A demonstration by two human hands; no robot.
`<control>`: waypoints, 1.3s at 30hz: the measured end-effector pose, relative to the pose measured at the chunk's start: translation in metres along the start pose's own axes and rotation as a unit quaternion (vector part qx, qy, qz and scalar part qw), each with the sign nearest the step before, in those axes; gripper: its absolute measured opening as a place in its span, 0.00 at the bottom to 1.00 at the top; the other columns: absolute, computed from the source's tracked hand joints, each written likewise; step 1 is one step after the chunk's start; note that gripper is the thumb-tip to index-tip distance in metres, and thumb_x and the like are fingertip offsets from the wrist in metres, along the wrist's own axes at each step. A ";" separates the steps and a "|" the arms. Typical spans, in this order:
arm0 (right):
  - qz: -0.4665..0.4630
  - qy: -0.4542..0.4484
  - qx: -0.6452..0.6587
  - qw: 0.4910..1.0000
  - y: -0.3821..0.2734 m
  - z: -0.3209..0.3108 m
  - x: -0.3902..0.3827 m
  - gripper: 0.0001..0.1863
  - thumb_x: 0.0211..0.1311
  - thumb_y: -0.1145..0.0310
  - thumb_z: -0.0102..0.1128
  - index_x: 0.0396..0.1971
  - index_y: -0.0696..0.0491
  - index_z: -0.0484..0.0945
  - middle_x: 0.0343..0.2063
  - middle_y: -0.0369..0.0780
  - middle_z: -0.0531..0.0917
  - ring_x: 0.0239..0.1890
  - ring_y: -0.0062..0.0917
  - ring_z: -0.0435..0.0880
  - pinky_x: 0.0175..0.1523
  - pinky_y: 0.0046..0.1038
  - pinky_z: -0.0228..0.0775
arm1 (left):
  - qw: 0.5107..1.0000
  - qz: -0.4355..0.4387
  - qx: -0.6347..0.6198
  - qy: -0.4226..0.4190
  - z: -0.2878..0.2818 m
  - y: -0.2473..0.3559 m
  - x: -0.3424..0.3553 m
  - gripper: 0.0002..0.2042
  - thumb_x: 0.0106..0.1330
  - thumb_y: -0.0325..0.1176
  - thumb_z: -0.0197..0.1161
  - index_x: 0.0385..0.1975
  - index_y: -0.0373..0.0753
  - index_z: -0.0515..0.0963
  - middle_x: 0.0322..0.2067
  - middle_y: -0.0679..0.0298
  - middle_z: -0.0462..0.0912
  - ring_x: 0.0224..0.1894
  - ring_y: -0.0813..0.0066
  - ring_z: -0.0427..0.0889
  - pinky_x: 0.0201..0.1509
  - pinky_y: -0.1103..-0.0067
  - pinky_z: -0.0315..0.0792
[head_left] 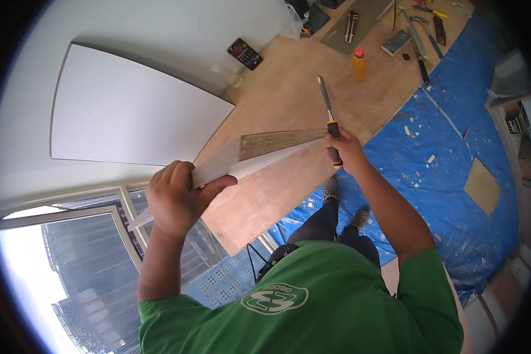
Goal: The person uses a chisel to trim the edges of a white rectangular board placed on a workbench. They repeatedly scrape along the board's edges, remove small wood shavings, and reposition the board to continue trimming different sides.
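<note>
My left hand (174,197) is closed around a long, narrow white board (219,167), thumb on one side and fingers on the other. A strip of brown, wood-coloured edge (280,142) faces up along the board's far part. My right hand (346,152) grips a chisel (333,128) by its black and orange handle. The chisel's metal blade points away from me, over the wooden tabletop (265,203). The board's far end reaches the right hand and the handle; whether those fingers also hold the board cannot be made out.
A large white panel (130,112) leans on the wall at left, above a window. On the tabletop are a phone (245,53), an orange bottle (359,66), a utility knife (351,27) and several tools. Blue sheeting (419,171) with scraps covers the floor at right.
</note>
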State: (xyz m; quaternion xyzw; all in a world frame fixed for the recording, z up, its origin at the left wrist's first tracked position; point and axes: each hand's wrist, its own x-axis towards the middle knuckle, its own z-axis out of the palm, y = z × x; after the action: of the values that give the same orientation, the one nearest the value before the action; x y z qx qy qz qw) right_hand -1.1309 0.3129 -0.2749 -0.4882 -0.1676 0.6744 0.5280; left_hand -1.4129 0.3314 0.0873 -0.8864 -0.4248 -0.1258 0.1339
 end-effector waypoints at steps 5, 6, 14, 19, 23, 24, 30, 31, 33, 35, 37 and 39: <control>-0.017 0.093 -0.068 0.993 -0.014 -0.006 -0.025 0.22 0.73 0.65 0.69 0.63 0.50 0.77 0.28 0.34 0.81 0.22 0.18 0.78 0.25 0.25 0.70 | 0.997 -0.005 -0.049 -0.055 0.013 0.025 -0.007 0.28 0.44 0.49 0.87 0.18 0.41 0.70 0.17 0.63 0.71 0.18 0.61 0.72 0.22 0.68 0.66; -0.002 0.109 -0.070 0.992 -0.017 -0.014 -0.046 0.23 0.73 0.65 0.68 0.65 0.50 0.75 0.27 0.34 0.81 0.22 0.18 0.78 0.25 0.25 0.70 | 0.996 -0.004 -0.058 -0.070 0.014 0.028 -0.009 0.27 0.44 0.48 0.88 0.19 0.40 0.71 0.18 0.62 0.73 0.19 0.60 0.73 0.23 0.68 0.67; 0.107 0.187 -0.053 0.975 -0.031 -0.078 -0.216 0.23 0.74 0.64 0.64 0.64 0.53 0.73 0.23 0.33 0.76 0.21 0.19 0.78 0.26 0.25 0.74 | 0.976 0.038 -0.125 -0.176 0.040 0.061 -0.028 0.19 0.44 0.34 0.80 0.21 0.42 0.69 0.21 0.63 0.72 0.24 0.59 0.76 0.27 0.65 0.69; 0.125 0.178 -0.074 0.973 -0.037 -0.089 -0.283 0.19 0.76 0.64 0.61 0.59 0.57 0.75 0.24 0.33 0.76 0.21 0.18 0.78 0.26 0.25 0.72 | 0.955 0.044 -0.167 -0.242 0.042 0.081 -0.043 0.11 0.47 0.26 0.74 0.28 0.40 0.78 0.29 0.59 0.82 0.30 0.55 0.83 0.33 0.64 0.76; 0.124 0.154 -0.090 0.976 -0.040 -0.083 -0.309 0.14 0.77 0.62 0.60 0.51 0.56 0.75 0.24 0.33 0.77 0.20 0.18 0.77 0.26 0.24 0.72 | 0.925 0.070 -0.256 -0.271 0.043 0.096 -0.054 0.31 0.51 0.24 0.69 0.60 0.44 0.80 0.57 0.56 0.85 0.55 0.51 0.87 0.53 0.64 0.83; 0.134 0.158 -0.096 0.974 -0.040 -0.083 -0.314 0.13 0.77 0.62 0.59 0.51 0.55 0.76 0.24 0.33 0.77 0.20 0.18 0.77 0.26 0.24 0.72 | 0.916 0.074 -0.267 -0.290 0.043 0.099 -0.057 0.35 0.51 0.23 0.68 0.66 0.46 0.77 0.62 0.55 0.83 0.59 0.51 0.85 0.57 0.64 0.83; 0.137 0.141 -0.116 0.973 -0.040 -0.086 -0.338 0.10 0.78 0.64 0.58 0.48 0.54 0.76 0.24 0.33 0.77 0.21 0.18 0.79 0.28 0.25 0.73 | 0.906 0.058 -0.267 -0.323 0.042 0.120 -0.083 0.39 0.54 0.21 0.67 0.71 0.50 0.74 0.65 0.55 0.82 0.63 0.51 0.84 0.61 0.64 0.83; 0.138 0.137 -0.132 0.972 -0.042 -0.087 -0.343 0.10 0.78 0.64 0.57 0.48 0.54 0.76 0.24 0.33 0.77 0.22 0.18 0.80 0.28 0.25 0.73 | 0.909 0.062 -0.262 -0.320 0.042 0.124 -0.087 0.39 0.54 0.22 0.67 0.72 0.50 0.74 0.65 0.56 0.82 0.62 0.51 0.84 0.61 0.64 0.83; 0.141 0.128 -0.144 0.971 -0.049 -0.087 -0.352 0.11 0.78 0.65 0.57 0.51 0.55 0.76 0.25 0.34 0.77 0.22 0.18 0.80 0.29 0.25 0.74 | 0.911 0.060 -0.252 -0.320 0.042 0.133 -0.093 0.39 0.53 0.21 0.67 0.72 0.51 0.74 0.66 0.56 0.81 0.63 0.52 0.84 0.62 0.64 0.82; 0.152 0.124 -0.138 0.971 -0.057 -0.083 -0.362 0.16 0.77 0.65 0.56 0.58 0.57 0.76 0.26 0.34 0.78 0.23 0.19 0.81 0.30 0.25 0.75 | 0.911 0.056 -0.248 -0.325 0.042 0.143 -0.097 0.40 0.52 0.19 0.65 0.72 0.49 0.74 0.66 0.55 0.81 0.65 0.52 0.83 0.64 0.64 0.81; 0.137 0.113 -0.163 0.970 -0.064 -0.075 -0.373 0.22 0.78 0.66 0.55 0.66 0.57 0.72 0.27 0.34 0.78 0.24 0.18 0.81 0.31 0.24 0.75 | 0.909 0.049 -0.244 -0.335 0.044 0.154 -0.100 0.42 0.49 0.16 0.62 0.72 0.46 0.74 0.67 0.55 0.80 0.67 0.53 0.81 0.67 0.63 0.79; 0.131 0.098 -0.191 0.968 -0.070 -0.069 -0.383 0.27 0.78 0.67 0.54 0.72 0.57 0.68 0.27 0.34 0.78 0.25 0.17 0.79 0.33 0.24 0.75 | 0.918 0.104 -0.217 -0.316 0.048 0.166 -0.101 0.41 0.50 0.18 0.64 0.72 0.47 0.73 0.68 0.56 0.79 0.67 0.53 0.81 0.66 0.63 0.79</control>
State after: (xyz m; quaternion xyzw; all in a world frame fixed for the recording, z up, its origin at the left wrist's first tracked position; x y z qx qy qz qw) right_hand -1.0478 -0.0153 -0.0709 -0.6615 -0.1753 0.6420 0.3457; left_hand -1.3386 0.1756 -0.0133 -0.9265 -0.3127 0.0867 -0.1905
